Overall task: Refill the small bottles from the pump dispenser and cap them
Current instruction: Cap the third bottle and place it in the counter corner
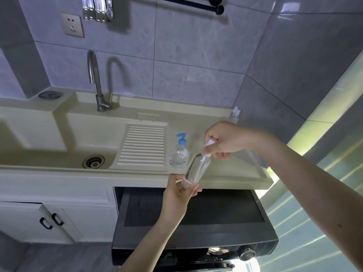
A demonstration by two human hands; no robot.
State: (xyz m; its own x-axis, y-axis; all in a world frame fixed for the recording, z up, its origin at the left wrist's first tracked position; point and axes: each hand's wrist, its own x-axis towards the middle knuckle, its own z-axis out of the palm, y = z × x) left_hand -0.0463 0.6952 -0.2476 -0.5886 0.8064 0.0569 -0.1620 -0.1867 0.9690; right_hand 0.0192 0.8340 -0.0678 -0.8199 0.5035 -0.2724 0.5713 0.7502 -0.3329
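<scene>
1 sink unit (59,122), cream, moulded, w/ ribbed washboard (144,146) and round drain (93,161), far left of the grip. 1 dark front-load washer (194,211) below the grip, bottom edge cut off. 1 steel gooseneck tap (96,79), up-left. 1 wall socket (72,25); chrome hooks and black rail at top, both cut by frame.

2 hands, both bare, arms cut off at frame edge. Left hand (177,195) pinches base of 1 small clear bottle (196,171), thumb and fingers curled round it, bottle tilted, neck up-right, held over counter's front edge. Right hand (222,141) pinches white cap (209,144) at bottle's neck; cap's thin tube runs down inside bottle. Can't tell if cap is seated or how full bottle is: clear on clear, blurred.

1 pump dispenser (179,152), clear rounded body, blue pump head, upright on counter just left of the grip, untouched. 1 more clear bottle (235,113) behind right hand, by wall, partly hidden, hard to make out.
</scene>
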